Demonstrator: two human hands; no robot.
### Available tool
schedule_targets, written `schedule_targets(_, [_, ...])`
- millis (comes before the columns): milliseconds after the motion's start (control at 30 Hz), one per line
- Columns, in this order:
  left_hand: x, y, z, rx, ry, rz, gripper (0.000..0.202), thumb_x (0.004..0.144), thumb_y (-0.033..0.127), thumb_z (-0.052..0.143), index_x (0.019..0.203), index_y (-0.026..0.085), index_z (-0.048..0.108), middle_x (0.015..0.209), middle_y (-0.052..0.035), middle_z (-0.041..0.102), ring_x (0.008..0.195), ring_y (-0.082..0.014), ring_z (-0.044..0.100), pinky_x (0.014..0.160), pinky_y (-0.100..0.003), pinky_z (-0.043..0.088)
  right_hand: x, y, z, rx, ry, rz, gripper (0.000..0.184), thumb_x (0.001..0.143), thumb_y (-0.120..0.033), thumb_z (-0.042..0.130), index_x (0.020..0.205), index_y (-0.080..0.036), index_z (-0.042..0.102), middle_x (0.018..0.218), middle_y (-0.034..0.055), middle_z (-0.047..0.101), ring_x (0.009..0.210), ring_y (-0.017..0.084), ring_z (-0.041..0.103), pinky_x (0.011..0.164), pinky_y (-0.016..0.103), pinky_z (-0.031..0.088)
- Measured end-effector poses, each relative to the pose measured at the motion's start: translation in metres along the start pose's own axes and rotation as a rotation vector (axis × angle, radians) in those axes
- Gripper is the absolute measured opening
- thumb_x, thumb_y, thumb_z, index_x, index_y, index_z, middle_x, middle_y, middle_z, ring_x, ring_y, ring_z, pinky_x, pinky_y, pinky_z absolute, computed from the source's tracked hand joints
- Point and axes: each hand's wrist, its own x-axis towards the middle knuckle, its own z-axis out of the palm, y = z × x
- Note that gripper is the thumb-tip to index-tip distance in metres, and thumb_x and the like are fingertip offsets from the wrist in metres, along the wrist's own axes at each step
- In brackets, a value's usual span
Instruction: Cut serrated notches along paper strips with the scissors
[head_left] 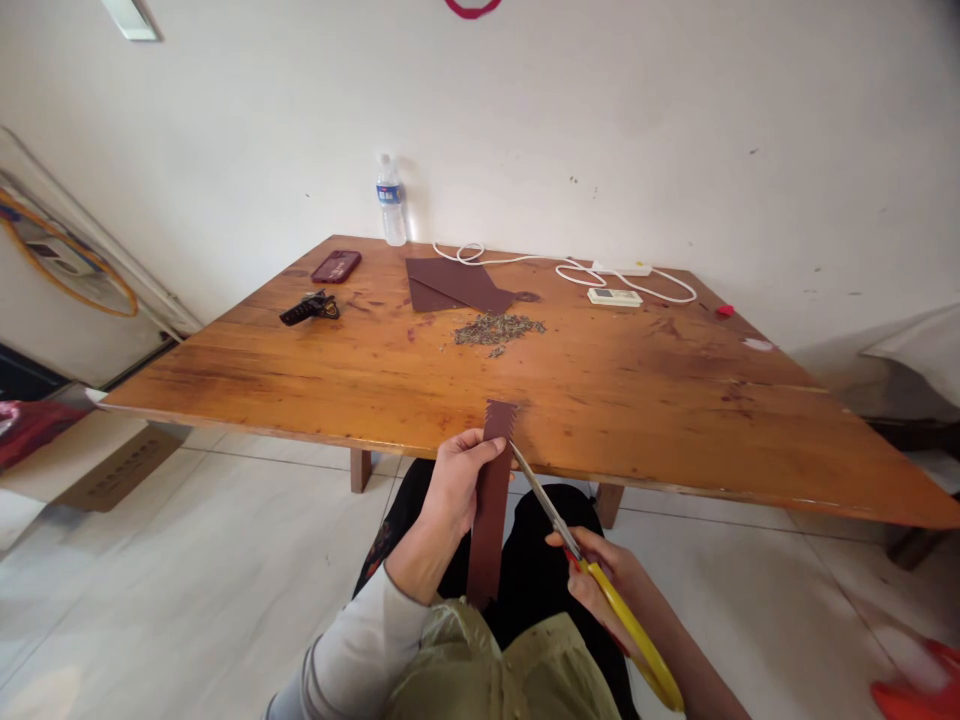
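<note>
Over the wooden table's (pixel 637 390) near edge, I see the left hand (pixel 454 475) pinching a notched brown strip (pixel 491 520), the right hand (pixel 624 570) gripping yellow-handled scissors (pixel 611 595), apparently mid-snipping, where another cut calls for careful blade alignment.

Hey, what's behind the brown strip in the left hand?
Past the edges of the brown strip, the wooden table and black trousers show; whatever lies directly behind it is covered.

- Left bare-hand grip (pixel 454 482): thumb (pixel 490 452) pointing right, pinching.
- Left forearm (pixel 367 640): grey-sleeved, slanting far right.
- Right bare-hand grip (pixel 616 562): curled tight, nearer.
- Right forearm (pixel 694 662): bare, slanting far left.
</note>
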Motion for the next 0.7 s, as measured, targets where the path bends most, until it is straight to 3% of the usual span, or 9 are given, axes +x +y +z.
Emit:
schedule_targets(267, [-0.003, 0.003, 0.003, 0.007, -0.014, -0.028, 0.022, 0.05, 0.02, 0.085, 0.055, 0.017, 0.063, 0.05, 0.0019, 0.062, 0.044, -0.0103, 0.054, 0.048, -0.023, 0.043, -0.003, -0.009, -0.007, -0.021, 0.008, 0.011, 0.04, 0.077, -0.046, 0.066, 0.105, -0.017, 0.07, 0.063, -0.0066, 0.034, 0.052, 0.012, 0.026, 0.049, 0.027, 0.019])
schedule_targets(533, [-0.001, 0.006, 0.004, 0.025, -0.029, -0.053, 0.023, 0.051, 0.023, 0.085, 0.055, 0.016, 0.063, 0.051, -0.0004, 0.064, 0.046, -0.0108, 0.056, 0.05, -0.023, 0.045, 0.0, -0.007, -0.008, 0.01, -0.014, -0.061, 0.054, 0.078, -0.06, 0.066, 0.109, -0.015, 0.068, 0.062, -0.0072, 0.032, 0.053, 0.012, 0.024, 0.05, 0.028, 0.02])
schedule_targets(700, [0.0, 0.005, 0.005, 0.031, -0.017, -0.06, 0.023, 0.05, 0.024, 0.085, 0.056, 0.016, 0.064, 0.052, -0.0025, 0.066, 0.044, -0.0108, 0.055, 0.047, -0.023, 0.043, -0.001, -0.011, -0.009, -0.088, 0.045, -0.103, 0.045, 0.082, -0.06, 0.062, 0.1, -0.019, 0.069, 0.059, -0.0077, 0.03, 0.05, 0.012, 0.024, 0.048, 0.027, 0.019])
